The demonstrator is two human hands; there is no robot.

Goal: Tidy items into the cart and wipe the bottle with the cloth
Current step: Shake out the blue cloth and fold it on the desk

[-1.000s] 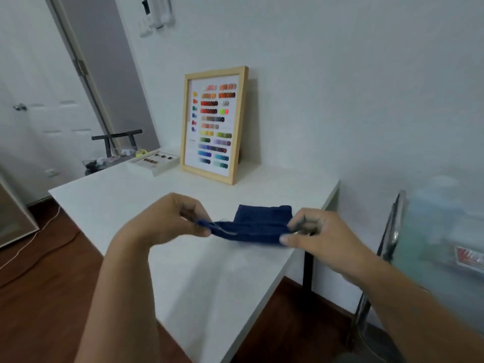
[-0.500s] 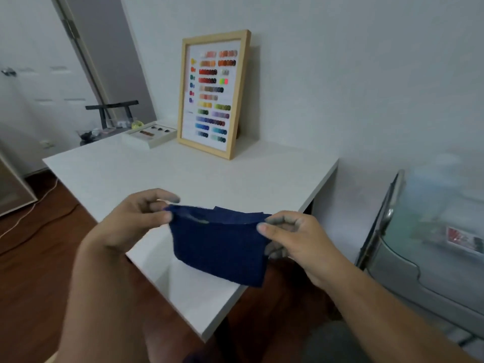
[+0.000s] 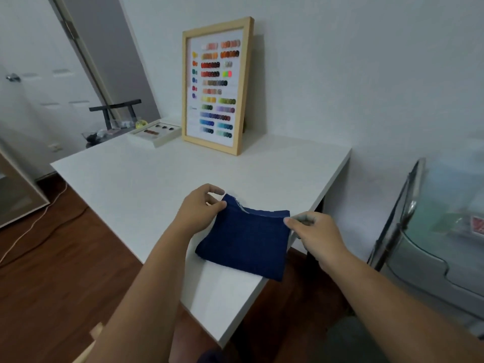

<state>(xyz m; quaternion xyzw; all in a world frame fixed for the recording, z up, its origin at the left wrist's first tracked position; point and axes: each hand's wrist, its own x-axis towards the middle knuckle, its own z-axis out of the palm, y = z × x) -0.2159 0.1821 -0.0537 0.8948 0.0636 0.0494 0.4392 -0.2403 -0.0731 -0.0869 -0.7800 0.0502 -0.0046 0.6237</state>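
Nearest, two bare forearms reach in from the bottom edge toward the near right corner of a white rectangular table (image 3: 146, 184). Between the hands hangs a folded dark navy blue cloth (image 3: 246, 242), roughly square, with a pale frayed thread along its top edge. The left hand (image 3: 199, 208) pinches the cloth's upper left corner, thumb pressed against a forefinger. The right hand (image 3: 311, 231) pinches the upper right corner the same way, fingers closed on the fabric. The cloth's lower part drapes against the tabletop, and its lower right corner pokes past the table's edge.

Off to the right, beside the table, stands a translucent grey plastic cart (image 3: 419, 247) with a metal upright, blurred; what it holds cannot be made out.

Farther back on the table, a light wooden picture frame (image 3: 217, 85) leans upright against the white wall, showing rows of coloured dots. Just left of it lies a shallow white tray (image 3: 157, 133) with small dark pieces inside.

Beyond the table's far left end are a dark metal rack (image 3: 115, 111) and a white panelled door (image 3: 39, 82), above a brown wooden floor (image 3: 52, 271).
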